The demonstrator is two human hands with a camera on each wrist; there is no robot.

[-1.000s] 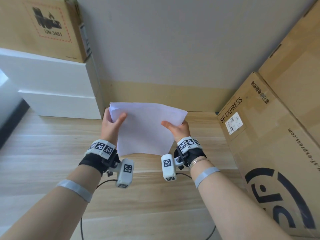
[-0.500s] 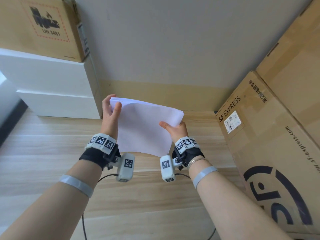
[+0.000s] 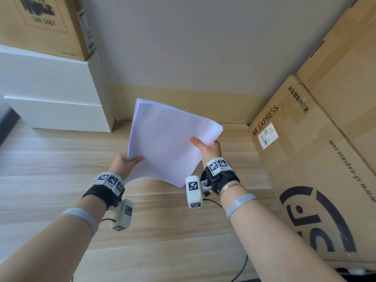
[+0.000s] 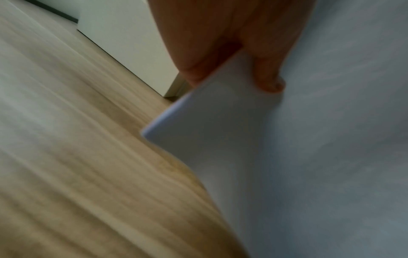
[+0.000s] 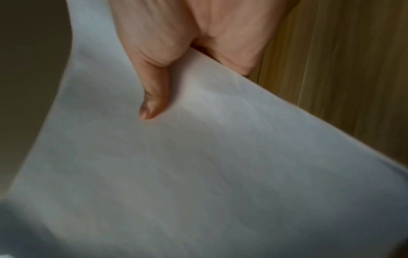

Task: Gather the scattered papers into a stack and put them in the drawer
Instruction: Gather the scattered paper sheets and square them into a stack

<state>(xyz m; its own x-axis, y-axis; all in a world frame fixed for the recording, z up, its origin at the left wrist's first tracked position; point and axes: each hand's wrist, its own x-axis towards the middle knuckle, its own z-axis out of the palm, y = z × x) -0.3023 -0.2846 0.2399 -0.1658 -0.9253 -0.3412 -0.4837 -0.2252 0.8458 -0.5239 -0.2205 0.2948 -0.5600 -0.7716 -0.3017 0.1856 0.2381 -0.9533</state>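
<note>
A stack of white papers [image 3: 164, 143] hangs in the air above the wooden floor, tilted, with one corner pointing up toward the wall. My left hand [image 3: 127, 162] pinches its lower left corner, thumb on top; the left wrist view shows the thumb and fingers [image 4: 267, 76] clamped on the stack of papers [image 4: 287, 157]. My right hand [image 3: 205, 147] pinches the right edge, thumb lying on the top sheet [image 5: 198, 157]. A white drawer unit [image 3: 61, 110] stands at the left against the wall, its fronts shut.
A brown cardboard box [image 3: 42, 23] sits on top of the white unit. A large SF Express carton [image 3: 317, 159] leans along the right side, another box behind it. The light wood floor [image 3: 61, 169] spreads below; cables trail from the wrist cameras.
The stack has turned clockwise and tilted. My left hand slid from the top left corner down to the lower left corner, while the right hand kept its hold on the right edge.
</note>
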